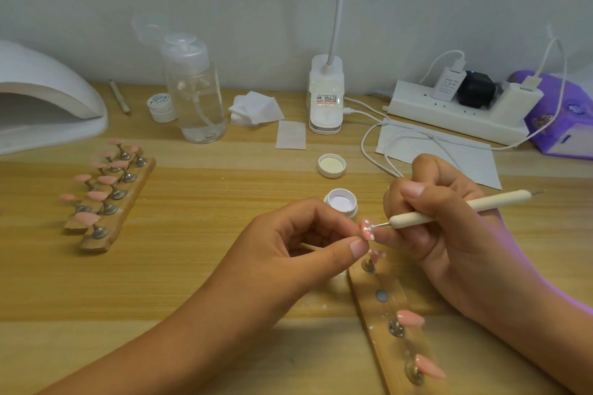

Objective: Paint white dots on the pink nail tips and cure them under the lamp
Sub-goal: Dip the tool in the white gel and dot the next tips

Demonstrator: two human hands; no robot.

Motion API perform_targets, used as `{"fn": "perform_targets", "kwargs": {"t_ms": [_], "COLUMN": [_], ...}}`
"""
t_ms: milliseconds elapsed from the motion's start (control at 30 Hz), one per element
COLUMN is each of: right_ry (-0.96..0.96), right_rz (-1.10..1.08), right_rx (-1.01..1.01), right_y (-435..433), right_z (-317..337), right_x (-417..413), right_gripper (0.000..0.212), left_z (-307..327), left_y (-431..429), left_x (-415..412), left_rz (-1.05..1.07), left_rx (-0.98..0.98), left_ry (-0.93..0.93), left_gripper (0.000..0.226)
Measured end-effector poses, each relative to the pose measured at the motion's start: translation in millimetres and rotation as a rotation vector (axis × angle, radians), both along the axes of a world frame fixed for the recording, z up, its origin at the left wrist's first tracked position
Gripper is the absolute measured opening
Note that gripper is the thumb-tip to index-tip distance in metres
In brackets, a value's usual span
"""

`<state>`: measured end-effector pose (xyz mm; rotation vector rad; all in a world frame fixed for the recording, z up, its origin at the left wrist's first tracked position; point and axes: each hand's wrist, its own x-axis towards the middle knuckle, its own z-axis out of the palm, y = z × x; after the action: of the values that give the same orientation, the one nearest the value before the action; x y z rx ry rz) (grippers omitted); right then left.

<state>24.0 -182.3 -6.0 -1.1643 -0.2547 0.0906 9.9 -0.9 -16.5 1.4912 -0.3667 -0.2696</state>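
Low over the near middle of the wooden table (pixel 208 234), the left hand (pixel 288 244) pinches a pink nail tip (pixel 367 229) between thumb and forefinger, its other fingers curled underneath. The right hand (pixel 449 224) grips a cream dotting tool (pixel 449 210) like a pen, shaft slanting up to the right. The tool's metal point touches the tip's face, which carries several white dots. Just below the hands a wooden strip (pixel 385 314) runs toward the near edge, bearing one dotted tip (pixel 377 255) at its far end and two plain pink tips (pixel 410 317) nearer. An open jar of white gel (pixel 340 200) sits just behind the fingers, its lid (pixel 331 165) farther back. Bare tabletop lies between the hands and two more strips of plain tips (pixel 109 196) at the left. The white curing lamp (pixel 41 99) stands at the far left edge. Along the pale wall are a pump bottle (pixel 195 90), white wipes (pixel 253 107), a desk lamp base (pixel 325 96) and a power strip (pixel 455 112).
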Motion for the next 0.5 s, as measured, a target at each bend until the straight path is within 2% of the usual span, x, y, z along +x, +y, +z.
{"fn": "perform_targets", "kwargs": {"t_ms": [500], "right_ry": [0.002], "right_rz": [0.006], "right_rx": [-0.006], "right_y": [-0.2], "right_z": [0.3], "right_x": [-0.3], "right_gripper": [0.022], "left_z": [1.1], "left_y": [-0.4], "left_x": [-0.2], "left_rz": [0.005], "left_rx": [-0.006], "left_ry": [0.013], "left_gripper": [0.007]}}
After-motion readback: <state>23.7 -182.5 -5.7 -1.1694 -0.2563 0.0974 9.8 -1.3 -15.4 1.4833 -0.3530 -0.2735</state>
